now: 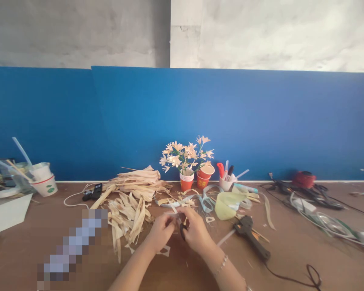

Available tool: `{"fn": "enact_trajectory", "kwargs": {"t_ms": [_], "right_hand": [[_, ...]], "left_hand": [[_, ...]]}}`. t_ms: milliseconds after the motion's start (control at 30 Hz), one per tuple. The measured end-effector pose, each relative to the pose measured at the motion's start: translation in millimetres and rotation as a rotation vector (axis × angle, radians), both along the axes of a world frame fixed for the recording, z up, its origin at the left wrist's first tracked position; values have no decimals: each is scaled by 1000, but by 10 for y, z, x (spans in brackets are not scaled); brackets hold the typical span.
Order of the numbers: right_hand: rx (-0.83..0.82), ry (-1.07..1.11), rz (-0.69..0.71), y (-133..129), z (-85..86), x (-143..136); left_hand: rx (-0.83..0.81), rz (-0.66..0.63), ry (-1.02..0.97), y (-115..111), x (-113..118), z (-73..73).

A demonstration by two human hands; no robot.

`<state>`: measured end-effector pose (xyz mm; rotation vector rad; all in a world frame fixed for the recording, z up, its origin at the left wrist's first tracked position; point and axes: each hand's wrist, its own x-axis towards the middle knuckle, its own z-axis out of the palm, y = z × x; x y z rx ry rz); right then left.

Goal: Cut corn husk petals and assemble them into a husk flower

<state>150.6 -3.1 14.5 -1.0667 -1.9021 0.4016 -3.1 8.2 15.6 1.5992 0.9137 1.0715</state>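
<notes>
My left hand [162,232] is closed in a pinch on a small pale strip [174,210] near the middle of the table. Right beside it, my right hand [195,232] has its fingers wrapped round black-handled scissors [183,231], and its fingertips meet those of the left hand at the strip. The scissor blades are mostly hidden. Dried husks [130,214] lie in a heap left of my hands. Behind them, pale flowers [189,152] stand in a red and white paper cup [187,181].
A black glue gun [251,236] with a cord lies at the right. Stacked red cups [204,177] and a white cup of pens [226,184] stand behind. Cables [324,222] spread far right; white cups [45,186] stand far left.
</notes>
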Motion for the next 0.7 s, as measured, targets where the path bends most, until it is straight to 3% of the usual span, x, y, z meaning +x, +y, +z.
{"fn": "enact_trajectory", "kwargs": {"t_ms": [167, 400, 533, 600, 700], "right_hand": [[-28, 52, -26, -16, 22, -54], [-168, 363, -356, 158, -39, 111], [-248, 304, -482, 248, -112, 280], [-269, 331, -436, 267, -143, 273], [-343, 565, -199, 270, -159, 146]], "left_hand": [[-81, -3, -74, -2, 11, 17], [-184, 61, -167, 27, -4, -43], [-206, 105, -198, 40, -6, -58], [-211, 124, -193, 42, -3, -55], [-217, 118, -167, 53, 1, -67]]}}
